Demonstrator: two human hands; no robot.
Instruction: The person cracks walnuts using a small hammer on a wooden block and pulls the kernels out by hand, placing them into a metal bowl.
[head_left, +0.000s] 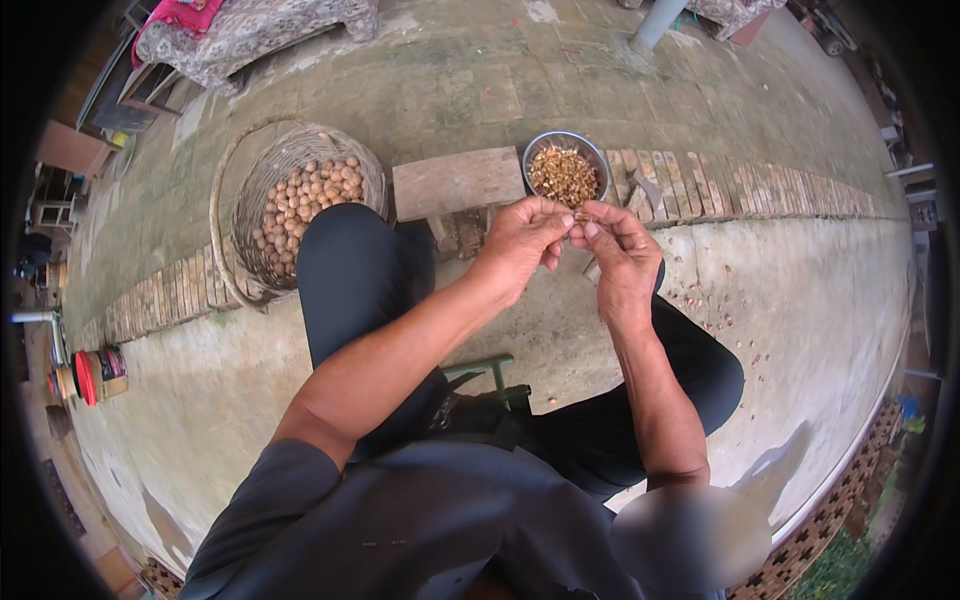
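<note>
My left hand (526, 238) and my right hand (619, 251) meet fingertip to fingertip in front of me. Between their thumbs and fingers they pinch a small brown walnut piece (582, 217). Just beyond the fingers is a round metal bowl (607, 169) that holds many walnut kernel pieces (561, 174). To its left lies a flat wooden board (457, 180), raised on bricks. A large wicker basket (367, 154) with a hooped handle stands by my left knee and holds whole walnuts (315, 187).
A strip of bricks (697, 180) crosses the floor, with broken brick pieces (645, 195) right of the bowl. Shell bits (727, 319) are scattered by my right knee. A green metal frame (499, 365) shows between my legs. Cloth-covered furniture (262, 34) stands at the far left.
</note>
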